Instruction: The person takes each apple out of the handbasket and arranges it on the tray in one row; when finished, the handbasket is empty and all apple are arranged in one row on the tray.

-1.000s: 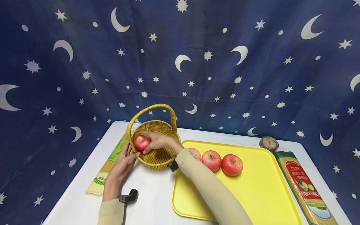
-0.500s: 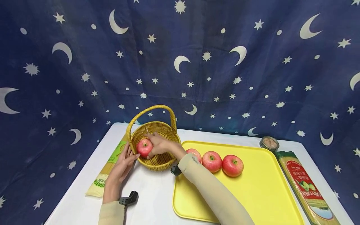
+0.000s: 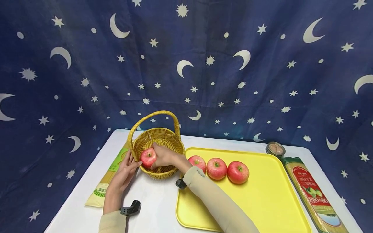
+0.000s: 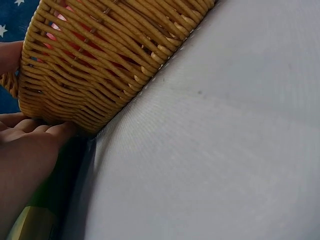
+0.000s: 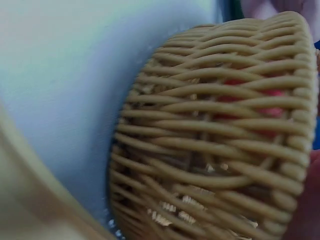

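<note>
A yellow woven basket (image 3: 172, 142) with a tall arched handle stands at the left of the table. My left hand (image 3: 123, 174) grips its near-left rim, thumb at the top edge and fingers against the outer wall (image 4: 105, 55). Inside the basket, my right hand (image 3: 166, 157) holds a red apple (image 3: 148, 157) by its right side, close to the left wall. Through the weave (image 5: 210, 120) in the right wrist view, red from the apple shows. The right hand's fingertips are partly hidden behind the apple.
Right of the basket lies a yellow tray (image 3: 262, 191) with three red apples (image 3: 216, 168) in a row. A pasta packet (image 3: 316, 194) and a small round tin (image 3: 275, 149) are at the far right. Another packet (image 3: 100, 191) lies beneath the left hand.
My right hand has brought the apple slightly lower and rightward within the basket. The left hand keeps its hold on the rim. The head view has shifted a little.
</note>
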Tool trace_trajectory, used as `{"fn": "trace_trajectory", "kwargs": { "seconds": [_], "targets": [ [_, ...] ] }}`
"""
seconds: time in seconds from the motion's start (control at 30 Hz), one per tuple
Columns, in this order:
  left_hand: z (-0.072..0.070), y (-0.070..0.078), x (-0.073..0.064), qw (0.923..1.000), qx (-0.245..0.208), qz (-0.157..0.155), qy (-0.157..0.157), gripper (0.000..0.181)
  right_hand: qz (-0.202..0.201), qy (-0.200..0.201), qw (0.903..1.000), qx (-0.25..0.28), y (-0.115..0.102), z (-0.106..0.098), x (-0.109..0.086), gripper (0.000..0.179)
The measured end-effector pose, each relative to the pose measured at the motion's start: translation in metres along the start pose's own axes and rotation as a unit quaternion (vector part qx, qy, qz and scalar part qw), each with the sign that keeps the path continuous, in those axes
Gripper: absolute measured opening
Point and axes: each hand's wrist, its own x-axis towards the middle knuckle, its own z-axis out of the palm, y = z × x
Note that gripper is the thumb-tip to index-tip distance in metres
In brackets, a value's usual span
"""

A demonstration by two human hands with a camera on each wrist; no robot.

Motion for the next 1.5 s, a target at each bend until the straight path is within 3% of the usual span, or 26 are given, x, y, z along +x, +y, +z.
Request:
{"fn": "trace_trajectory", "kwargs": {
  "seconds": [0.2,0.47,0.93,1.23,1.5],
  "targets": [
    [0.000,-0.001,0.000,1.0000,-0.002,-0.003,-0.002,0.100,-0.005,0.035,0.9994,0.004,0.007,0.004,-0.005,0.085],
    [0.000,-0.001,-0.001,1.0000,-0.002,0.006,-0.001,0.100,-0.010,0.093,0.9927,0.076,0.017,-0.005,-0.023,0.078],
    [0.002,-0.003,0.000,1.0000,0.008,0.002,0.002,0.098,-0.020,0.109,0.9821,0.153,0.037,-0.017,-0.066,0.082],
    [0.000,0.000,-0.002,0.9999,0.011,-0.009,0.002,0.101,-0.018,0.117,0.9807,0.156,0.038,-0.035,-0.094,0.079],
    [-0.002,0.000,-0.002,0.9999,0.015,-0.004,-0.004,0.101,-0.006,0.140,0.9722,0.187,0.049,-0.048,-0.126,0.081]
  ]
}}
